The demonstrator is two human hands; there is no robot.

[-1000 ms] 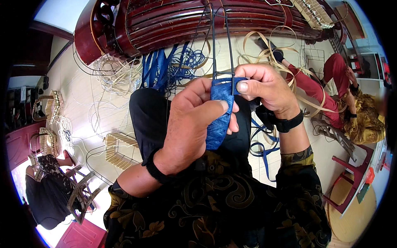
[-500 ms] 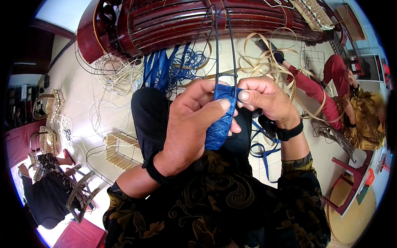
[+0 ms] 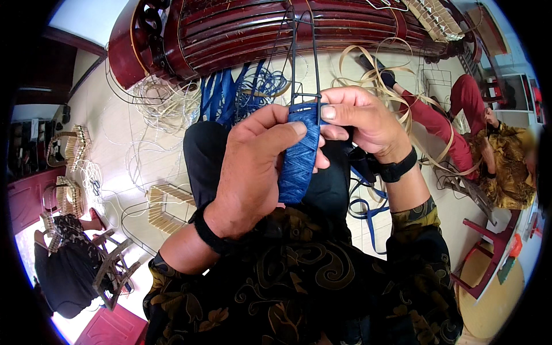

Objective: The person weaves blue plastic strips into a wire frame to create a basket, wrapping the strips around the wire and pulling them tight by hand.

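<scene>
A black wire frame (image 3: 294,60) stands up from my lap, its long parallel rods pointing away from me. Its near part is wrapped in flat blue strip (image 3: 299,172), which crosses in a slanted weave. My left hand (image 3: 247,158) is closed round this wrapped part, thumb pressed on its face and fingers behind. At the upper right edge of the wrapping, my right hand (image 3: 365,121) pinches between thumb and fingers, against the right rod. The strip's working end is hidden by the fingers.
Beyond my knees is a dark red slatted wooden bench (image 3: 230,34). Blue strips (image 3: 221,95), tangled pale cord (image 3: 158,103) and tan ribbon loops (image 3: 345,63) lie on the floor. Woven frames (image 3: 167,210) are at left. A person in red trousers (image 3: 437,123) sits at right, another sits at left.
Both hands and the wire frame have shifted slightly left and toward me. My left hand has turned a little, so more of the blue weave shows. The right hand's pinch stays at the rod.
</scene>
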